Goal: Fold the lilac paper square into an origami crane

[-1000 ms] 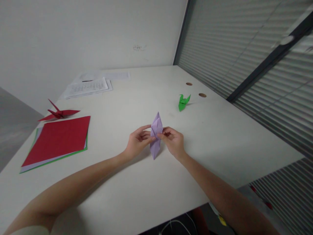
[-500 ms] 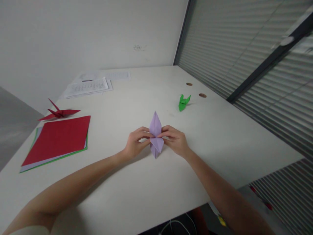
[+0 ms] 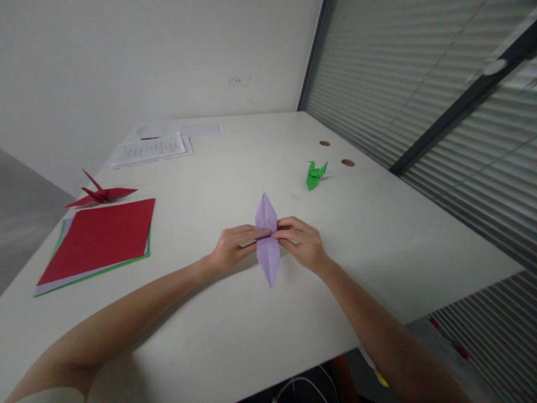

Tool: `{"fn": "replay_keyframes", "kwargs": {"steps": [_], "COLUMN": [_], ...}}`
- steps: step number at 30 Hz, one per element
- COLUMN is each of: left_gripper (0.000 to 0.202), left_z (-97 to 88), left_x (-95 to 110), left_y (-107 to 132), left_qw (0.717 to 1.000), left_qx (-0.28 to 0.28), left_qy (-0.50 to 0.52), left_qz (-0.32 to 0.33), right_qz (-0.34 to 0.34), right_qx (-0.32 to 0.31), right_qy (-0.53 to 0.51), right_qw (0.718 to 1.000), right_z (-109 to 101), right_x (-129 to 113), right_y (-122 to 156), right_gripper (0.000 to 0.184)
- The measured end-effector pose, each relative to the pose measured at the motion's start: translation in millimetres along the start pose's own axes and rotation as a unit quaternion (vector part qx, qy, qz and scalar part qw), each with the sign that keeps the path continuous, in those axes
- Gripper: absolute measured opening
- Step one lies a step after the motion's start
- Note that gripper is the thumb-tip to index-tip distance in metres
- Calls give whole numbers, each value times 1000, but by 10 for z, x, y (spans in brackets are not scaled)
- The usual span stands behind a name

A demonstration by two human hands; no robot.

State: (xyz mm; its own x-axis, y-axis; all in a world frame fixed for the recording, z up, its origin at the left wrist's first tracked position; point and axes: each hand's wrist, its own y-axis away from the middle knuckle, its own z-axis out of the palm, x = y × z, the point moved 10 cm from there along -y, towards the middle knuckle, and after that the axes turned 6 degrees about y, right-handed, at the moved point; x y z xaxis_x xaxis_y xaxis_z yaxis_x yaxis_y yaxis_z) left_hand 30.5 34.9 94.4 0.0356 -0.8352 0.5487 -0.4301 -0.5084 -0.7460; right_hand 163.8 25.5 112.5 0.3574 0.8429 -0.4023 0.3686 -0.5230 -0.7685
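Note:
A lilac folded paper shape (image 3: pixel 267 254), long and pointed at both ends, lies flat on the white table (image 3: pixel 235 336) in front of me. My left hand (image 3: pixel 232 246) presses on its middle from the left with fingers stretched together along the crease. My right hand (image 3: pixel 302 242) meets it from the right, fingers curled and pinching the paper's middle. The fingertips of both hands touch over the paper.
A stack of coloured sheets with a red one on top (image 3: pixel 98 238) lies at the left, a red paper crane (image 3: pixel 100 193) behind it. A green paper crane (image 3: pixel 314 174) stands beyond my hands. Printed papers (image 3: pixel 151 148) sit at the back. Blinds run along the right.
The lilac paper went from held up off the table to laid flat, its lower flap folded down toward me into a longer point. Both hands lowered and pressed onto it.

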Motion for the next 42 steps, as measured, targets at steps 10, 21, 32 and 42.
{"fn": "replay_keyframes", "kwargs": {"steps": [10,21,32,42], "left_gripper": [21,12,20,24], "left_z": [29,405,334,317], "left_x": [-300,-405,-638,-843], "left_y": [37,184,227,283], "left_qw": [993,948,943,921], "left_qx": [-16,-228,-190,-175], "left_qy": [-16,-209,-215,-221], "left_qz": [-112,-73,-166,-268], "right_qz": [2,97,208,263], "right_qx": [-59,-307,-217,-222], "right_qy": [77,143,180,214], "right_qw": [995,936,937,914], "right_z": [113,562,521,580], "right_x": [132,517,702,796], "right_y": [48,314,373,455], "right_gripper": [16,12,13,26]}}
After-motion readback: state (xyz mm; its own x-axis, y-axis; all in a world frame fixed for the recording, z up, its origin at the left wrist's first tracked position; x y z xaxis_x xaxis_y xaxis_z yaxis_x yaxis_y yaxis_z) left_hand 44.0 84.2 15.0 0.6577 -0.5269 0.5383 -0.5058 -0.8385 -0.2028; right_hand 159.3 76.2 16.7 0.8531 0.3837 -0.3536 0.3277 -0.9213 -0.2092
